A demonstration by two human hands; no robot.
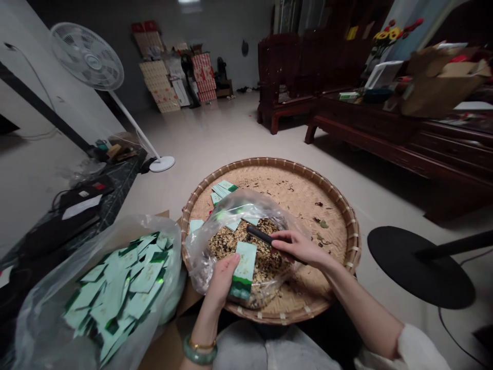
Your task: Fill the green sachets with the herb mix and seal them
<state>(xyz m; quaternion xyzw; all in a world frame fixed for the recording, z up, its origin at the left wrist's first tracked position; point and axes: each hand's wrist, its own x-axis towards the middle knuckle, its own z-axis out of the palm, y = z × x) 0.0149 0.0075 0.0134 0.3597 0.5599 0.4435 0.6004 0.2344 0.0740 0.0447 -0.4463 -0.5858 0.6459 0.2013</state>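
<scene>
A small pale-green packet (245, 262) with a dark-green lower band is upright in my left hand (223, 277), its thumb pressed on the front. My right hand (296, 246) grips a black handle (259, 235); the working end of this tool cannot be made out. Both hands are over an open clear plastic bag (202, 252) of loose, mixed tan and dark dried bits (227, 239). The bag rests on a round woven bamboo tray (348, 226). More green packets (223, 190) lie on the tray beyond the bag, some against its far rim.
To the left, a big translucent bag (38, 303) holds many green packets (119, 288). A white standing fan (162, 163) is farther back. At right are a round black base (419, 267) and a dark wooden table (385, 139). Boxes (159, 85) are stacked by the back wall.
</scene>
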